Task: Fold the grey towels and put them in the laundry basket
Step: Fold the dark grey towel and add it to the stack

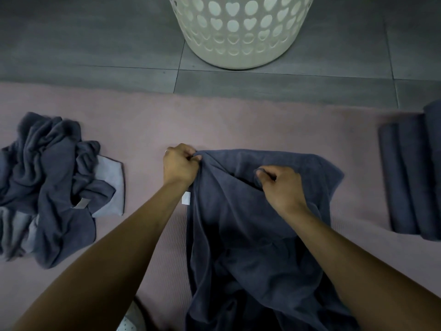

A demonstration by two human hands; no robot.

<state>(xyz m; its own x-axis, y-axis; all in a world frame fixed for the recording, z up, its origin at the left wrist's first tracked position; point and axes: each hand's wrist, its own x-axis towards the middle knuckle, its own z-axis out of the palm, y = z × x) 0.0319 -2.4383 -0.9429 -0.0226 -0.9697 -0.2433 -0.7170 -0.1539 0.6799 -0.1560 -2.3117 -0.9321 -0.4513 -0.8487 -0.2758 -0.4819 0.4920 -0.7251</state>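
Grey towel [250,211] was pinched at its far edge by left hand [180,167] and right hand [284,187] (corners wanted matching, then smoothing flat).

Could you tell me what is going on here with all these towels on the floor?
A person is folding grey towels on a pink mat. The left hand and right hand each pinch the top edge of one grey towel spread in front. A crumpled pile of towels waits at left, rolled towels lie at right, and the white laundry basket stands beyond on the tiles.
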